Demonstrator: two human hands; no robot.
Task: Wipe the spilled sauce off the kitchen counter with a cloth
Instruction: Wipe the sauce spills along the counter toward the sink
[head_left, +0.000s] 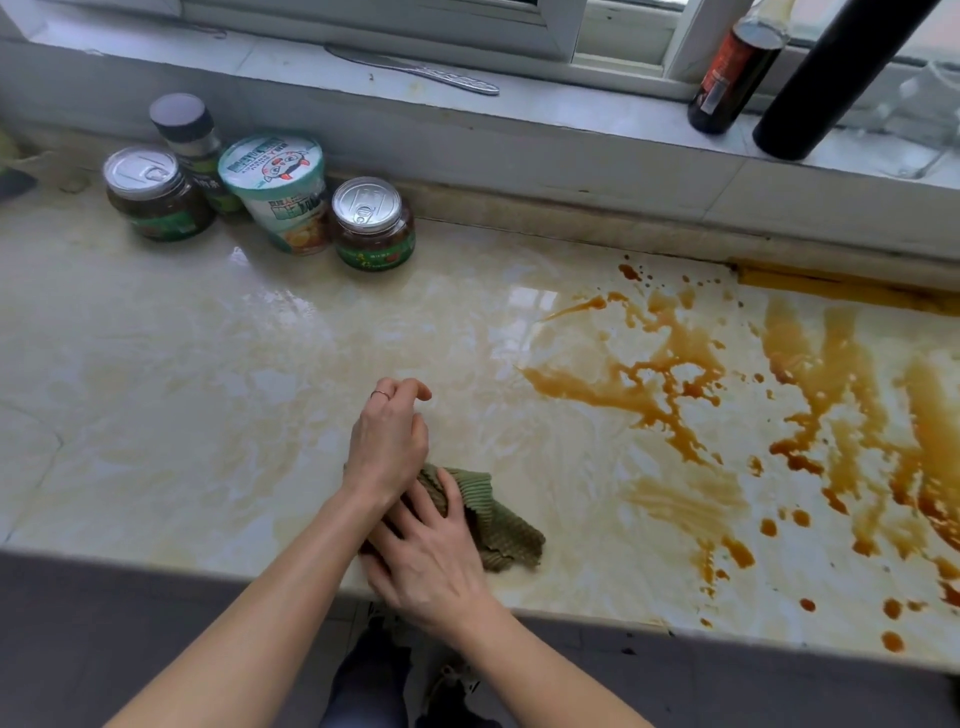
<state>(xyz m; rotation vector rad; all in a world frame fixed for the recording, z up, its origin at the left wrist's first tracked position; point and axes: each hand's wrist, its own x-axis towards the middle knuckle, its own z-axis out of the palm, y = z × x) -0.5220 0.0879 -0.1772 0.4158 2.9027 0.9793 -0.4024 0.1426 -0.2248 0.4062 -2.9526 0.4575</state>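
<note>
**Head view.** The cloth (498, 525), green and ribbed, is lying bunched on the counter (208, 338) close to its front edge. The right hand (431, 556) is resting on the cloth's left part. Its fingers (415, 512) are lying spread and nearly straight over the fabric, pointing up and to the left, and the thumb (454, 493) is lying across the upper folds. The rest of the cloth is showing to the right of the thumb.

The left hand (387, 447) is crossing above the right fingers, with its wrist over them. Its fingers (410, 387) are hanging loosely curled beyond the cloth and gripping nothing visible. Whether its palm is touching the cloth cannot be told.

The sauce (675, 374) is lying in brown pools, streaks and drops over the counter's right part, apart from the cloth. Paler smears are lying between the two.

At the back left, two jars (371, 223) with pull-tab lids, a cup (278, 192) and a dark-capped jar (187, 130) are standing together. On the sill (597, 111) a knife (415, 70), a dark bottle (732, 73) and a black tube (831, 78) are resting.
</note>
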